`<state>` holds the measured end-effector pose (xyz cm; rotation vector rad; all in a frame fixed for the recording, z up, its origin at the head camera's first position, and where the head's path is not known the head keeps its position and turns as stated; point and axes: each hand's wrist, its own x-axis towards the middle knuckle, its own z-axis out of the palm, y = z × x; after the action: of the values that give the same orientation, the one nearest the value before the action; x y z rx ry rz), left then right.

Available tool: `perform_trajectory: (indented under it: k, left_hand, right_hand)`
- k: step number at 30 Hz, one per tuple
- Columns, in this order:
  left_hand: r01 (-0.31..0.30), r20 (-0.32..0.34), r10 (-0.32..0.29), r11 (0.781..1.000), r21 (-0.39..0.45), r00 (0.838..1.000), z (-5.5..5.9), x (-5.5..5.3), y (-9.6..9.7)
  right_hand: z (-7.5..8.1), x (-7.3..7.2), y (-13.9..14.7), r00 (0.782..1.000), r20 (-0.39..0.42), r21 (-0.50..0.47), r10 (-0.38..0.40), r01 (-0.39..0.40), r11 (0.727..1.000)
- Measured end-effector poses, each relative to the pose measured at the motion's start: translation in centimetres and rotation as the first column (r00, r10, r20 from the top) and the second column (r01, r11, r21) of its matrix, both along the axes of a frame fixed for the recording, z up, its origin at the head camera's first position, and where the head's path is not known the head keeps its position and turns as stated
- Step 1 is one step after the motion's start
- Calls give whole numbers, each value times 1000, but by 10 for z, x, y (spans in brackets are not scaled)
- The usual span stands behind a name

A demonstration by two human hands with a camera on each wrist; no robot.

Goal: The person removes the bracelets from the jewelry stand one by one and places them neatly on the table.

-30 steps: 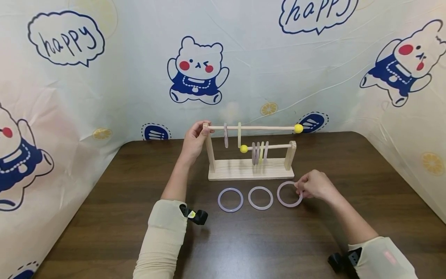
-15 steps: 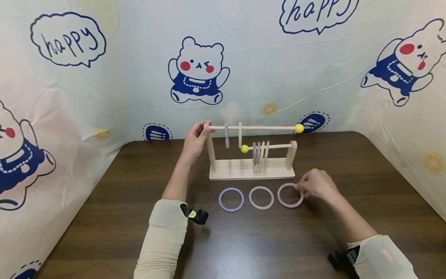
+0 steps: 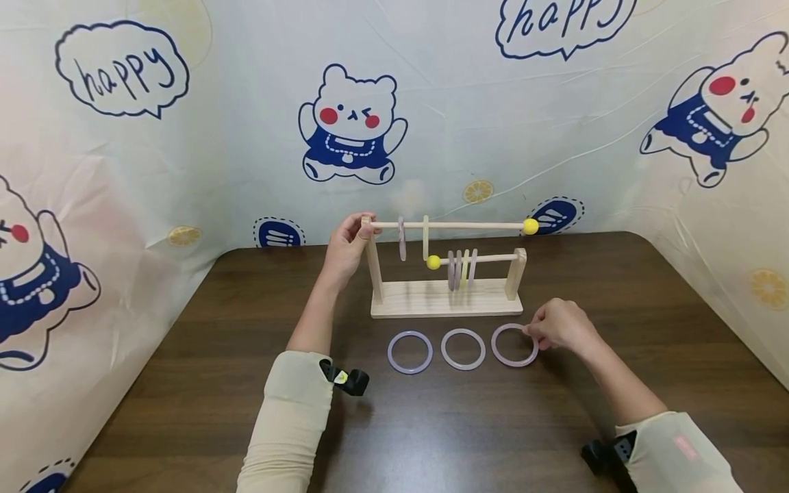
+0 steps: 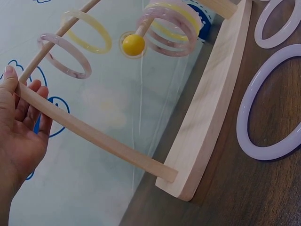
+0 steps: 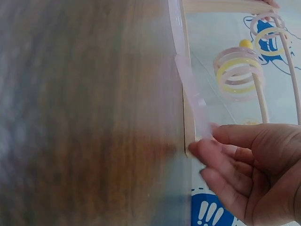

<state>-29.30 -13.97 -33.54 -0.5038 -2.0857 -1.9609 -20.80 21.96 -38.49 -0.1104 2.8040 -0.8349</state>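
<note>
A wooden bangle stand (image 3: 445,299) has two horizontal rods, each tipped with a yellow ball. At the top of its left post, my left hand (image 3: 346,250) grips the wood between thumb and fingers. On the upper rod hang a mauve bangle (image 4: 66,56) and a yellow bangle (image 4: 88,33). Several mauve and yellow bangles (image 3: 458,270) hang on the lower rod. In front of the stand's right end, my right hand (image 3: 562,325) pinches the right edge of a pinkish-lilac bangle (image 3: 498,354), which lies on or just at the table.
A blue-violet bangle (image 3: 391,359) and a pale lilac bangle (image 3: 445,357) lie flat in a row left of the pinched one. All stand on a dark wooden table (image 3: 431,438). A printed cloth (image 3: 246,137) hangs behind it.
Both hands keep their places and their holds. The pinkish-lilac bangle sits very slightly lower than a second ago; the head view has shifted a little.
</note>
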Motion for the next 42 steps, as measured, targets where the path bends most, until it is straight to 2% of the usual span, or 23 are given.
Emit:
perform_trajectory:
  k: [6, 14, 24, 31, 38, 42]
  left_hand:
    - [-4, -3, 4, 1000, 3, 1000, 0, 0, -2]
    - [-11, -35, 11, 1000, 13, 999, 1, 2, -3]
    - [-19, -14, 19, 1000, 5, 1000, 1, 2, -6]
    - [8, 24, -7, 1000, -29, 1000, 0, 1, 0]
    - [0, 15, 1, 999, -36, 1000, 0, 2, 1]
    - [-3, 5, 3, 1000, -30, 1000, 1, 4, -2]
  right_hand:
    - [0, -2, 0, 1000, -4, 37, -13, 13, 999]
    - [1, -1, -2, 1000, 13, 35, 3, -3, 999]
    - [3, -2, -5, 1000, 15, 9, 16, -16, 1000]
    - [7, -2, -2, 999, -39, -12, 2, -2, 1000]
    - [18, -7, -7, 986, -164, -60, 5, -15, 998]
    - [28, -10, -17, 978, -208, -96, -15, -5, 995]
